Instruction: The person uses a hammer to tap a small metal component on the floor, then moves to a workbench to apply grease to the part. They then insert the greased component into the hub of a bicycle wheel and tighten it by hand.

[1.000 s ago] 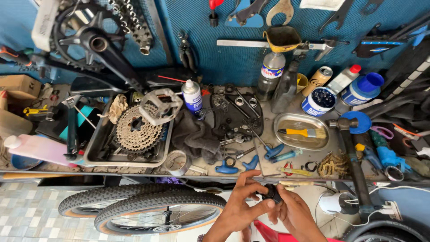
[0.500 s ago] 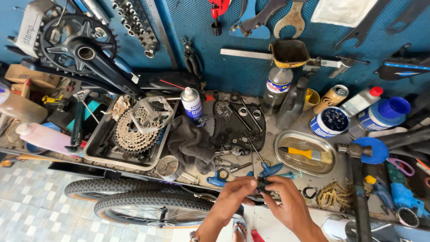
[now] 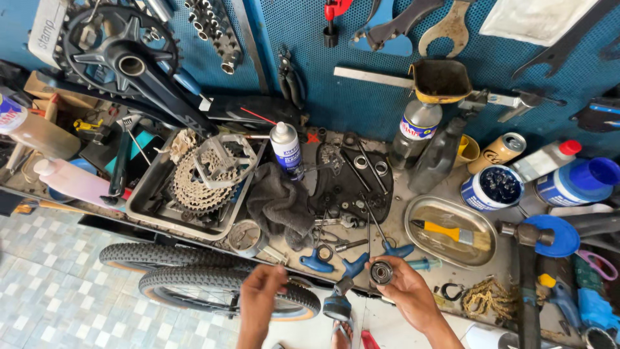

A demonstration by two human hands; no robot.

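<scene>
Right hand (image 3: 407,294) pinches small round bearing part (image 3: 381,273) over bench edge (image 3: 271,249), free of anything. Left hand (image 3: 261,291) loosely curled, empty (as far as visible). Nothing fitted yet; blue hex keys (image 3: 352,264) untouched.

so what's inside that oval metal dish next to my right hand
A yellow-handled brush lies across the oval metal dish, bristles toward the right end. The dish's bare bottom shows around it. Whatever lies under the brush is hidden. The right hand holds a small round black part.

Dull, greasy metal bearing ring (image 3: 381,273); matt grey cloth rag (image 3: 282,203); shiny steel oval tray (image 3: 423,223); knobbly rubber tyre (image 3: 194,281).
</scene>
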